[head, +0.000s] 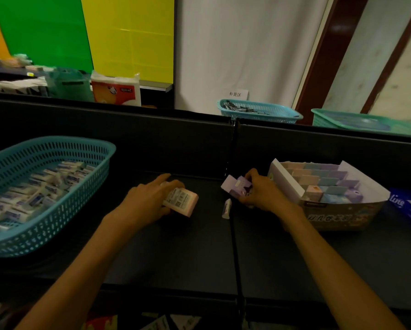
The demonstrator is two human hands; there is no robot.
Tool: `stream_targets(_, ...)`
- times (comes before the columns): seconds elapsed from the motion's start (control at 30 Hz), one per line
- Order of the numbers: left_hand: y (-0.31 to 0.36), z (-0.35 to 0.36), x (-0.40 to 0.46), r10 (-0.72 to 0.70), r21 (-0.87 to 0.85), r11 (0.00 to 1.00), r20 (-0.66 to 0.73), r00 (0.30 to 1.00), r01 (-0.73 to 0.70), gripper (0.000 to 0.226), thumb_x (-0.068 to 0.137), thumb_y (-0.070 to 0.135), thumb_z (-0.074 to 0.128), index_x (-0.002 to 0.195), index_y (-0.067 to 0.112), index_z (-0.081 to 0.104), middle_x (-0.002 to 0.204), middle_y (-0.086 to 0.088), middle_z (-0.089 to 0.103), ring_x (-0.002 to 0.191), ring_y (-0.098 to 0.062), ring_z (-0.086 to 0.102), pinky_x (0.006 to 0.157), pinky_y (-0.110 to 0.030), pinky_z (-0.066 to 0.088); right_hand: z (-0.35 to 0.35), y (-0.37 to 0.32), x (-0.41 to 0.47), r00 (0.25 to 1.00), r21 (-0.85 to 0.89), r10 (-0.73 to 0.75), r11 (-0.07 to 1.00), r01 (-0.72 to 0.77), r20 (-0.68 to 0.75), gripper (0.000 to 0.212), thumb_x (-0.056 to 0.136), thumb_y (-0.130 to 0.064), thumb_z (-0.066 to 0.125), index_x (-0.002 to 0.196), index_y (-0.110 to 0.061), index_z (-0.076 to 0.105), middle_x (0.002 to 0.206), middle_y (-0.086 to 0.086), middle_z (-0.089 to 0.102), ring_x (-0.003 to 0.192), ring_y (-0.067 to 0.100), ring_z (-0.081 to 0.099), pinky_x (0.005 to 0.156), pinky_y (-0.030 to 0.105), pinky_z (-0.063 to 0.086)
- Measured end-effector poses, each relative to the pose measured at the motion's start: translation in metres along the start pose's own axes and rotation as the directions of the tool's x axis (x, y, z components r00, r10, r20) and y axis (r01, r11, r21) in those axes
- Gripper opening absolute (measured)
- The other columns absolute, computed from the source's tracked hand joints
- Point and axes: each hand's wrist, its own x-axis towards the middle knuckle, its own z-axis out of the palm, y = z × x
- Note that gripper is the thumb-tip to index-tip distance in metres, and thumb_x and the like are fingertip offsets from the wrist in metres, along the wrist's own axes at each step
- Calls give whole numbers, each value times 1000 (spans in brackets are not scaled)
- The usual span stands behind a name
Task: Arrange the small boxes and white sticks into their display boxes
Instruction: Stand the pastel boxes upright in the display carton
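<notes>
My left hand [147,201] grips a pink small box [181,201] with a printed white label, resting on the dark shelf [195,253]. My right hand [261,194] holds several small purple boxes [235,186] just left of the cardboard display box [342,213], whose stepped rows hold pastel pink, blue and purple small boxes. One white stick [226,208] lies on the shelf between my hands. At the left, a teal basket [47,148] holds several white and blue sticks.
A black divider rail [234,234] runs front to back between my hands. A blue packet [406,208] lies right of the display box. Behind the shelf's back wall stand two more teal baskets [259,110] and a tissue pack [116,91].
</notes>
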Motion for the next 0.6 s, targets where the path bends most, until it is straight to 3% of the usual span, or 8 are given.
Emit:
stream_targets(0.13,7,1,2,64,-115,992,42,997,-59,65,80,27,68,132,46,33,146,8,25,132,-21,34,104,-47,39,-4,-2,-7,999,36,-15,999,16,-43,53,78,-28,74,116,-27,37,108,-2,56,78,6,57,67,20,49)
stream_targets(0.23,12,4,4,83,-194,979,81,993,-66,63,80,13,68,128,43,40,146,6,23,135,-22,28,106,-47,37,-5,-5,-14,998,72,-27,997,30,-50,55,77,-27,76,114,-27,36,111,-1,55,80,6,56,63,16,45)
stream_targets(0.4,23,6,0,74,-226,974,190,979,-30,69,80,2,63,133,41,40,152,3,12,141,-29,14,111,-50,29,-3,-4,-21,996,67,-42,997,48,-75,66,74,-33,79,126,-23,40,130,3,51,115,20,53,95,36,48)
stream_targets(0.47,26,5,-2,45,-270,963,207,977,13,72,81,3,62,135,43,37,154,4,10,142,-30,9,112,-52,27,-2,-4,-24,996,60,-50,997,55,-69,70,73,-36,78,130,-23,40,133,2,48,119,21,50,99,37,45)
stream_targets(0.6,32,9,-3,-98,-213,973,-21,995,91,63,85,34,62,140,37,31,151,1,21,137,-26,22,107,-47,35,-2,-2,-32,995,68,-70,995,75,-74,70,72,-38,78,130,-23,42,130,1,48,117,19,49,98,36,44)
